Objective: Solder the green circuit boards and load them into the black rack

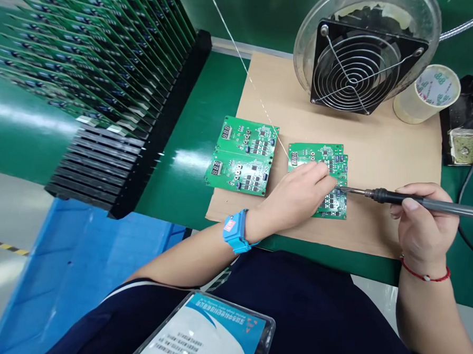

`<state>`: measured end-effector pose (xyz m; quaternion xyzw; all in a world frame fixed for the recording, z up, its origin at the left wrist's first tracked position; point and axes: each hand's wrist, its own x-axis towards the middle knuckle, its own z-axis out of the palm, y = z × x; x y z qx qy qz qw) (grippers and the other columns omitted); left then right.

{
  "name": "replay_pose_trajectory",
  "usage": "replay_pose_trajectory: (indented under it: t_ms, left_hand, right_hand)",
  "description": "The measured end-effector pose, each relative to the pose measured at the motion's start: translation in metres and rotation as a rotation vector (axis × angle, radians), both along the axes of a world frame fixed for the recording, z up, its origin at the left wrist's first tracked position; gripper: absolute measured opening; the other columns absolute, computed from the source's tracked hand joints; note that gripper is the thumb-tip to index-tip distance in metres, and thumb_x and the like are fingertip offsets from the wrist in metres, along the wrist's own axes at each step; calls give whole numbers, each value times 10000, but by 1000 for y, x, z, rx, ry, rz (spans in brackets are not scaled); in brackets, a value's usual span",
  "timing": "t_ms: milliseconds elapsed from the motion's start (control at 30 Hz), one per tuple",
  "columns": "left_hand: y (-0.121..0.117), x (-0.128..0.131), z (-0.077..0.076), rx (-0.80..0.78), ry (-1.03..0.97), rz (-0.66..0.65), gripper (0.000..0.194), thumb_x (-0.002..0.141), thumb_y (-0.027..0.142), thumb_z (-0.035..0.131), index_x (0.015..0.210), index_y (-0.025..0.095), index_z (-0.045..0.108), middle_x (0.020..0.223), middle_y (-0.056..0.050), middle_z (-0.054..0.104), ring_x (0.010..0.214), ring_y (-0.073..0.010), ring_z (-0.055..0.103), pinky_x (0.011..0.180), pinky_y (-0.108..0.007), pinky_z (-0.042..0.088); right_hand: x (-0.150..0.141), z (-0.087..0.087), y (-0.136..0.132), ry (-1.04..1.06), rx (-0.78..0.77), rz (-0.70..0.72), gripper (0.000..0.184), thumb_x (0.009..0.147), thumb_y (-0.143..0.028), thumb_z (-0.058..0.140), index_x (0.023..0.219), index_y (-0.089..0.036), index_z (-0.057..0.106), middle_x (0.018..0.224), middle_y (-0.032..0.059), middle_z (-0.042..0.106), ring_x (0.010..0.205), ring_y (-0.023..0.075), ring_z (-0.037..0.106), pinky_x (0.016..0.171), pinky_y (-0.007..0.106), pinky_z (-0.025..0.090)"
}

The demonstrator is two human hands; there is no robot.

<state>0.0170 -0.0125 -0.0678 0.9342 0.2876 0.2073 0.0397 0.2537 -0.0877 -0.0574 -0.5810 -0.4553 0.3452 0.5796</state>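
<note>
My right hand (428, 224) grips a soldering iron (437, 204) by its handle, the tip pointing left and resting at the right part of a green circuit board (332, 206). My left hand (301, 193) lies over that board with its fingers pinched near the iron's tip. A thin solder wire (244, 64) runs down from the top edge into my left hand, its end hidden by the fingers. The board carries a small digit display and black chips; my hand covers its middle. Just left lies a double circuit board (243, 155) with two digit displays.
A black rack (98, 159) full of upright circuit boards (96, 43) stands at the left. A fan (353, 72) rises behind the cardboard mat (270, 89). At the right are a tape roll (429, 94), an iron stand with a sponge (468, 146) and a black cable (468, 178).
</note>
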Motion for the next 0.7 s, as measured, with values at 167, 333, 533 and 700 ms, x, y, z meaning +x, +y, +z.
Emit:
replay_pose_trajectory:
  t_ms: [167, 333, 533, 700]
  left_hand:
    - [-3, 3, 1, 6, -12, -15, 326, 1061, 109, 342, 937, 154, 639, 865, -62, 607, 797, -191, 510, 739, -308, 481]
    - [2, -4, 3, -11, -36, 54, 307, 1059, 118, 358, 978, 167, 651, 911, -63, 636, 801, -172, 568, 696, -293, 495]
    - [23, -15, 25, -149, 117, 311, 303, 1038, 152, 386, 1051, 179, 688, 1037, -102, 658, 811, -192, 637, 595, -303, 453]
    - [43, -10, 46, -254, 267, 459, 294, 1019, 195, 450, 1165, 153, 702, 1160, -132, 656, 858, -224, 678, 670, -339, 489]
  right_hand:
    - [0, 1, 1, 23, 18, -17, 99, 766, -273, 782, 838, -211, 759, 622, -27, 663, 474, 92, 565, 441, 214, 460]
    - [1, 0, 2, 36, 41, -50, 105, 758, -262, 784, 841, -199, 769, 658, -12, 686, 470, 85, 577, 426, 203, 457]
    - [1, -1, 3, 48, 98, -78, 104, 740, -251, 771, 831, -202, 773, 650, -13, 684, 458, 94, 578, 400, 210, 445]
    - [2, -1, 1, 30, 26, -51, 104, 747, -268, 790, 827, -204, 772, 696, -8, 705, 477, 82, 587, 432, 202, 459]
